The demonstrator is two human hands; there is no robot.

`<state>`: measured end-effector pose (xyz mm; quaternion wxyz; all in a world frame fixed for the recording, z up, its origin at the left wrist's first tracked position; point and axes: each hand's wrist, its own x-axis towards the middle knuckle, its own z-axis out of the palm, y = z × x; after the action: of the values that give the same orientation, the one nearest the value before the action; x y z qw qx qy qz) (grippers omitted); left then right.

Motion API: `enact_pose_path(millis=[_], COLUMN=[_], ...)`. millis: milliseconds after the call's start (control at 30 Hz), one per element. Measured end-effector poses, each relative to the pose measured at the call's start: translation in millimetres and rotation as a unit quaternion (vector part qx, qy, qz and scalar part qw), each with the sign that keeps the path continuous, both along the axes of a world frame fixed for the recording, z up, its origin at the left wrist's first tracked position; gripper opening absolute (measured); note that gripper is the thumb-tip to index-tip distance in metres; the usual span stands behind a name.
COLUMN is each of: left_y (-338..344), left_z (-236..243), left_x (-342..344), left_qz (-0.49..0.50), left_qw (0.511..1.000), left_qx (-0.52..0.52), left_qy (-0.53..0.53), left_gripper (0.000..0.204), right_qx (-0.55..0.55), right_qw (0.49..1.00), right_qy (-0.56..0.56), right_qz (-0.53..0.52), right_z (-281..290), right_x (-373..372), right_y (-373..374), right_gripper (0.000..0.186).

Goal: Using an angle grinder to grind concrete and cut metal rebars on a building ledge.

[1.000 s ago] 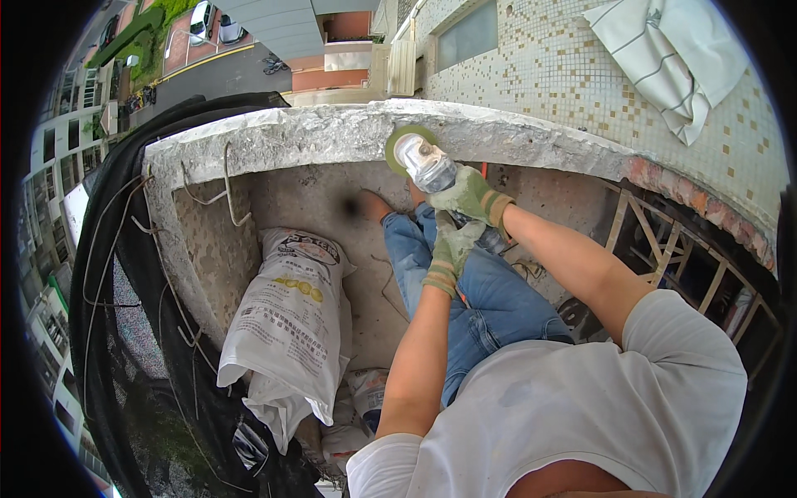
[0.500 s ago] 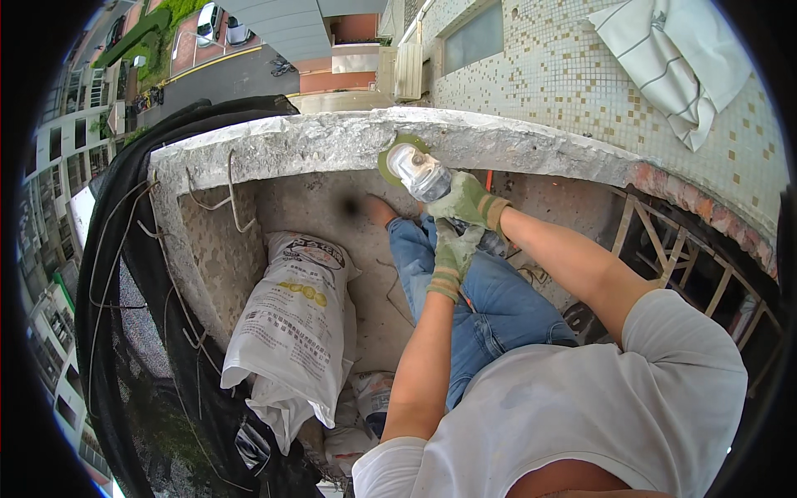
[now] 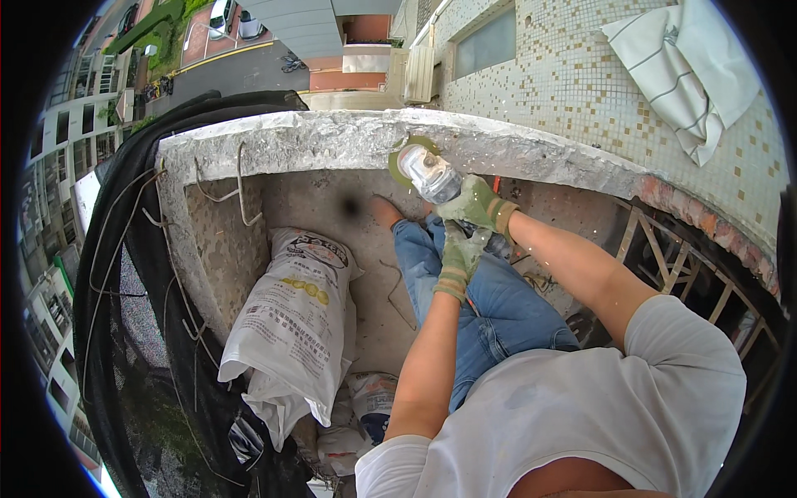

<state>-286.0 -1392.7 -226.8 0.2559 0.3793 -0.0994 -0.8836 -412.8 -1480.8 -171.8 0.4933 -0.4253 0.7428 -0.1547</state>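
Both my hands, in green and grey work gloves, hold an angle grinder [image 3: 435,178]. My right hand [image 3: 479,205] wraps around its body just behind the silver head. Closer to me, my left hand [image 3: 462,256] is closed around the rear part, which is mostly hidden by the gloves. The green disc [image 3: 399,167] is against the inner edge of a rough, chipped concrete parapet [image 3: 324,143]; I cannot tell how deep it reaches. Small pale specks hang in the air around the tool and my arms.
White printed sacks [image 3: 286,311] lean at the left beside a concrete pillar [image 3: 220,249]. Bent rebar [image 3: 242,187] sticks out near black netting [image 3: 108,249]. A metal lattice [image 3: 677,266] stands at right. Beyond the parapet is a drop to a street [image 3: 241,75].
The whole view has shifted slightly to the right. The grinder stays at nearly the same spot on the parapet, and more pale specks show in the air.
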Motion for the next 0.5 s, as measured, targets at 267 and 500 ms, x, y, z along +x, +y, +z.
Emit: enact_pose_path(millis=[267, 500], left_y=[-7, -17], left_z=[15, 20], left_x=[-2, -4], left_qz=[0.097, 0.168], left_qw=[0.964, 0.920], left_qx=[0.218, 0.326], left_qy=[0.117, 0.141], left_gripper=[0.059, 0.046], right_qx=[0.057, 0.017], right_qw=[0.998, 1.000], right_qy=[-0.033, -0.012], right_qz=[-0.024, 0.023], right_z=[13, 23], right_x=[2, 4], right_y=[-10, -18], right_gripper=[0.052, 0.050])
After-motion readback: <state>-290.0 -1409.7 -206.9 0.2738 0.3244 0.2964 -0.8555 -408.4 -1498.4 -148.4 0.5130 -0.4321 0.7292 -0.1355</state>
